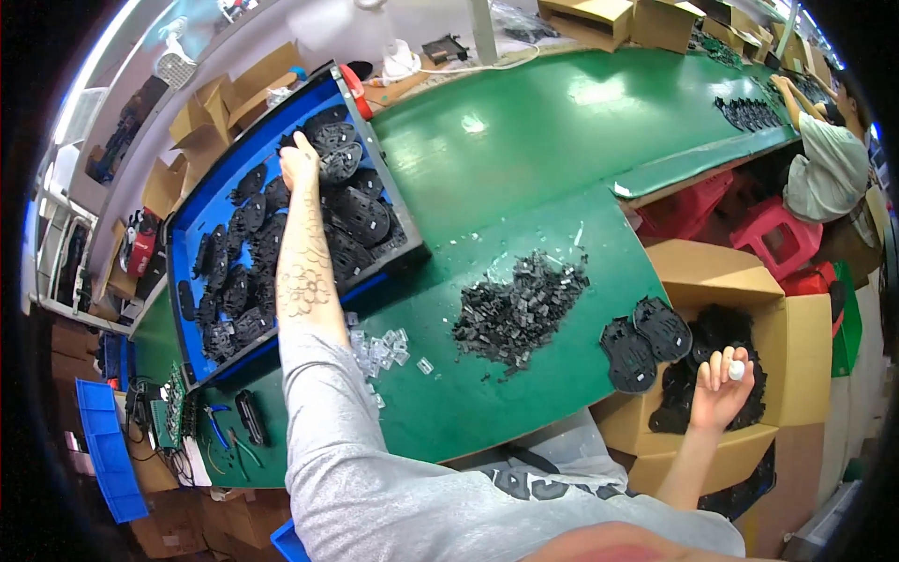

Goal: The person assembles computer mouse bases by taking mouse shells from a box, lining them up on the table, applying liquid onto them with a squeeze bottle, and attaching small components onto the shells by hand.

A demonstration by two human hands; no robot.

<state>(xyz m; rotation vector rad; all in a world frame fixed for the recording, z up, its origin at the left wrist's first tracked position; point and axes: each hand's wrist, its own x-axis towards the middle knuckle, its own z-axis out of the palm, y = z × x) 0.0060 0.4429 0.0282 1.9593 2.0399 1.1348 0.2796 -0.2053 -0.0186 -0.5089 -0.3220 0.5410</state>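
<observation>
My left hand (300,161) reaches over the far side of a blue tray (208,223), its fingers closed at a black plastic shell among the many there. These rounded shells (361,215) look like computer mouse parts and lie heaped in the tray. The grip itself is partly hidden by the hand. On the right, my right hand (719,389) is raised above an open cardboard box (796,361), palm up, fingers loosely bent and apart. A white cover sits on one fingertip, and no part shows in the hand. Two black shells (646,345) lie at the table edge beside the box.
A pile of small black pieces (520,314) covers the middle of the green table (449,398). Clear plastic bits (382,351) lie by the tray. Pliers (245,451) rest at the near left. At the far right, another person (829,164) works beside red stools (777,234).
</observation>
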